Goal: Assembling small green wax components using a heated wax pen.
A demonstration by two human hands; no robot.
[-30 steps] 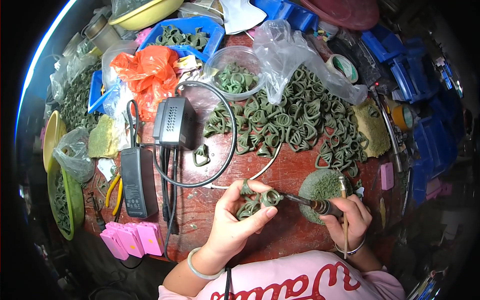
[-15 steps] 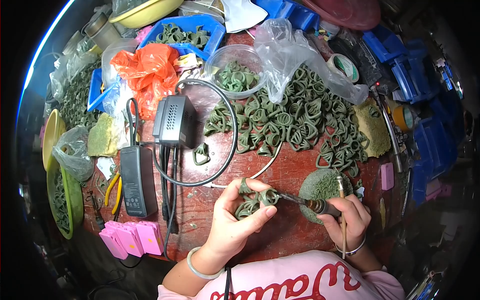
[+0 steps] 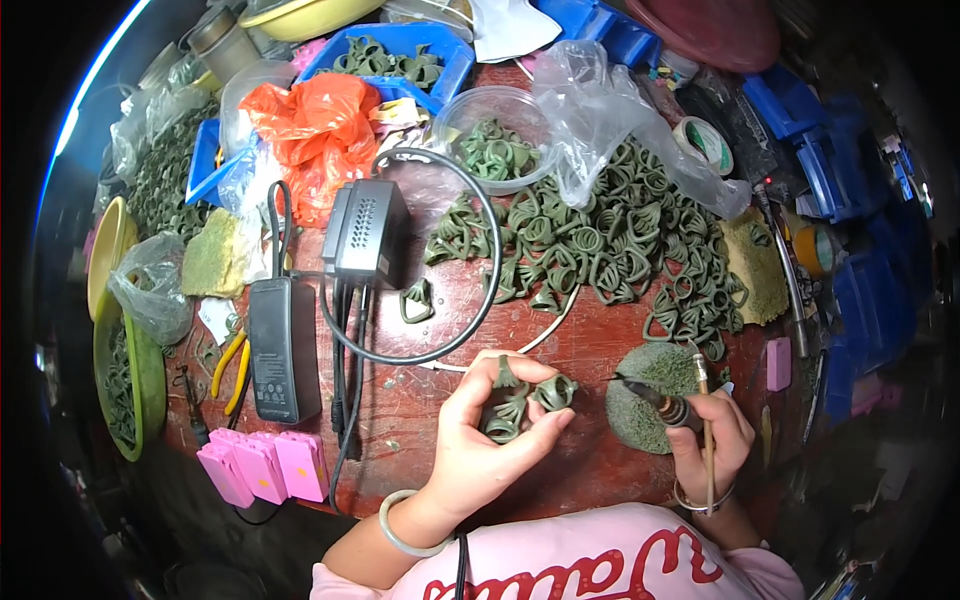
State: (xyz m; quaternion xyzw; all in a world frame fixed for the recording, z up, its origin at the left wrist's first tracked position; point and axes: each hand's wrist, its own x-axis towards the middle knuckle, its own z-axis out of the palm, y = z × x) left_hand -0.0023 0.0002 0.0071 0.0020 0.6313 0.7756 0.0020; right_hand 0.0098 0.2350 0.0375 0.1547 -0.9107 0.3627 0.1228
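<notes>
My left hand (image 3: 480, 450) is closed around several green wax rings (image 3: 507, 418). One ring (image 3: 556, 394) is pinched at the fingertips, facing right. My right hand (image 3: 708, 445) grips a dark pen-shaped tool like a soldering iron (image 3: 664, 404), its thin tip pointing left. Between the same fingers stands a thin wooden stick with a metal end (image 3: 709, 470), perhaps a brush. The tool's tip is apart from the rings and lies over a round pad (image 3: 632, 425) covered in green crumbs.
A large heap of green rings (image 3: 590, 235) lies beyond my hands, beside a clear tub (image 3: 450, 135). On the left stand a black power adapter (image 3: 283, 350), a small box (image 3: 362, 230) with a looping cable, yellow-handled pliers (image 3: 230, 370) and pink blocks (image 3: 262, 468). One ring (image 3: 416, 300) lies apart.
The tool's tip has left the ring at my left fingertips, and a gap now separates them. My right hand has moved slightly right. The whole view has shifted a little.
</notes>
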